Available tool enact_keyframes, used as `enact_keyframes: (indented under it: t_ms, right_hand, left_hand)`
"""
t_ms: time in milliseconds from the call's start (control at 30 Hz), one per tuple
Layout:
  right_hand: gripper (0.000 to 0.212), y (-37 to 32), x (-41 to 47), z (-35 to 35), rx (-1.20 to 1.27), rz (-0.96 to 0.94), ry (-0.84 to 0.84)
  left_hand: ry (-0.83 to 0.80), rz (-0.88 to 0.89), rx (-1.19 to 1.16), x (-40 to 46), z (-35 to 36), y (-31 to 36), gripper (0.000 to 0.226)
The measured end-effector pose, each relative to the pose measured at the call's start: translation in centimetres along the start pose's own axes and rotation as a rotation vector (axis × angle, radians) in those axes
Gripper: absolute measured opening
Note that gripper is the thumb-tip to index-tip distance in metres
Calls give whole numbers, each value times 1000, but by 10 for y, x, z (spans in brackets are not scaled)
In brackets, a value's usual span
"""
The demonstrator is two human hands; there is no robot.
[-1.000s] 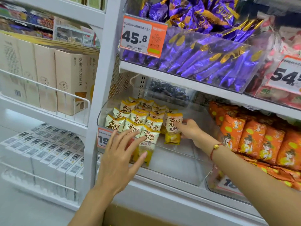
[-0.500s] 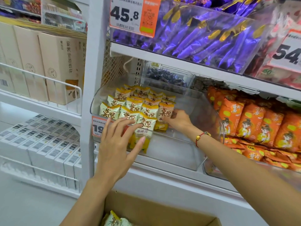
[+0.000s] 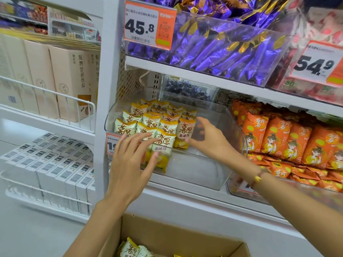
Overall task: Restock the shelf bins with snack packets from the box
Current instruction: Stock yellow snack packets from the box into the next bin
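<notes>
White shop shelving (image 3: pixel 185 68), clear bin (image 3: pixel 200 169) part-filled with yellow snack packets (image 3: pixel 148 125); left hand (image 3: pixel 130 164) spread at bin front, right hand (image 3: pixel 209 140) fingers loosely open, seemingly touching a packet; cardboard box (image 3: pixel 185 236) below, packets inside

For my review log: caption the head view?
Both hands straighten yellow snack packets in a clear shelf bin.

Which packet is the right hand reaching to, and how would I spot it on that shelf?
Start at the clear bin under the purple sweets, left of the orange packets. Cream-and-yellow packets fill its left part. The one meant is the rightmost front packet, beside the right hand, with bare bin floor to its right.
</notes>
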State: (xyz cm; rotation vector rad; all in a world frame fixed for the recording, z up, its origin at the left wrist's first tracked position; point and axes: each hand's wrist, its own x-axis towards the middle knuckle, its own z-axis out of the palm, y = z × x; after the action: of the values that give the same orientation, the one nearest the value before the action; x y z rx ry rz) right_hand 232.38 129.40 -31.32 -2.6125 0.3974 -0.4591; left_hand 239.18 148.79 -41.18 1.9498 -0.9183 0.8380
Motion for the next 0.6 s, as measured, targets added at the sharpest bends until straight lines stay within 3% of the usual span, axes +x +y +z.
enact_keyframes:
  t_ms: [100, 167, 233, 300, 400, 467, 600]
  right_hand:
    - [38, -1, -47, -4, -31, -249, 62]
    - [20, 3, -76, 2, -108, -304, -47]
    - [19, 15, -95, 19, -244, -259, -261]
    - [27, 42, -103, 50, -356, -182, -530]
    - [37, 99, -121, 115, -322, 20, -886]
    - [39, 133, -143, 158, -308, 132, -969]
    - [48, 167, -197, 223, -242, 281, -931]
  left_hand:
    - [87, 40, -17, 0, -5, 13, 30]
    - [83, 81, -28, -4, -6, 21, 26]
    - [2, 96, -62, -13, -2, 24, 22]
    - [-195, 29, -87, -28, 5, 23, 24]
    - [-744, -188, -34, -69, 26, -2, 21]
    - [-1021, -273, 28, -109, 40, -21, 21]
    - [-1201, -320, 246, -204, 50, -41, 43]
